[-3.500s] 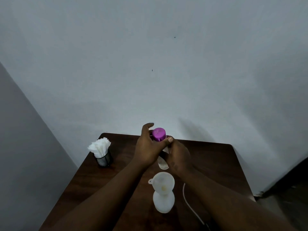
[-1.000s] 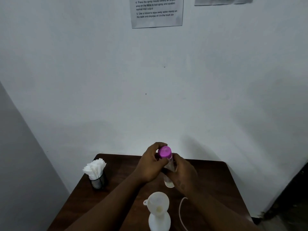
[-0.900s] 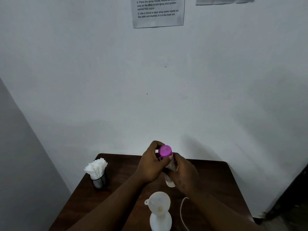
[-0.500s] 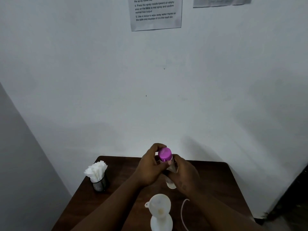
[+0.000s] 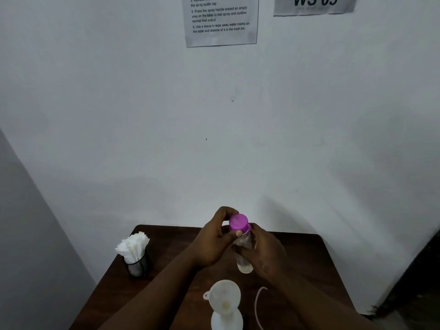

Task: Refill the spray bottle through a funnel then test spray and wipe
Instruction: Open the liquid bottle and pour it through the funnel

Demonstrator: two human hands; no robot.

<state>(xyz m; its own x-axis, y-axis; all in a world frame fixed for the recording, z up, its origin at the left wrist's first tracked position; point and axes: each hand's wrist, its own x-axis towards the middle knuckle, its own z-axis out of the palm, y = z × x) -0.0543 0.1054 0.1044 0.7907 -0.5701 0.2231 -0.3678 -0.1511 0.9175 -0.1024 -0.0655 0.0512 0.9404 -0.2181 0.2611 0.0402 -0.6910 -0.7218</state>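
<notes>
A clear water bottle [image 5: 244,265] with a purple cap [image 5: 238,222] is held tilted above the dark wooden table [image 5: 309,258]. My left hand [image 5: 214,239] grips the purple cap with thumb and fingers. Around the bottle's body, just below the cap, my right hand [image 5: 264,251] is wrapped. Nearer to me stands a white spray bottle [image 5: 227,319] with a white funnel [image 5: 225,296] seated in its neck. A thin white tube [image 5: 257,306], curved, lies on the table to the right of it.
A black mesh cup stuffed with white tissues [image 5: 134,251] stands at the table's left rear. The table backs onto a white wall carrying a printed instruction sheet [image 5: 221,20] and a sign reading WS 05 [image 5: 315,3].
Both hands have stayed on the purple-capped bottle, with the left fingers shifting slightly around the cap. The camera has tilted upward, bringing the wall papers into view.
</notes>
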